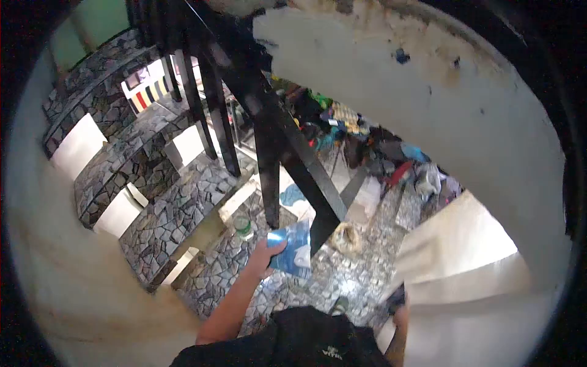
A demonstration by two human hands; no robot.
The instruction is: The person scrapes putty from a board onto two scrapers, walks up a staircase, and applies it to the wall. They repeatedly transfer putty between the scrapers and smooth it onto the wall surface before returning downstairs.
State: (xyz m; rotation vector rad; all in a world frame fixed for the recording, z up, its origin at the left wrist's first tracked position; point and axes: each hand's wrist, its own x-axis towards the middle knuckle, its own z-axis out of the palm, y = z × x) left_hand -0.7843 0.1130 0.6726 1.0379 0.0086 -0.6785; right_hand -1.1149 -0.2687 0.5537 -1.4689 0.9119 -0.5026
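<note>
My left hand is closed on a flat blue packet with a pale picture on it, thumb across its near side. The packet could be a booklet; its exact kind does not show. Low on the right, my right hand is partly seen, with its fingers wrapped round a small dark object that is too blurred to name. Just beyond my left hand, a clear container with green on it stands on the ledge.
Stone-patterned stairs rise on the left. A dark railing slants past the packet. Clothes and other items lie heaped beyond it. A crumpled pale bag rests on the stone-patterned floor. A stained pale wall hangs over the right.
</note>
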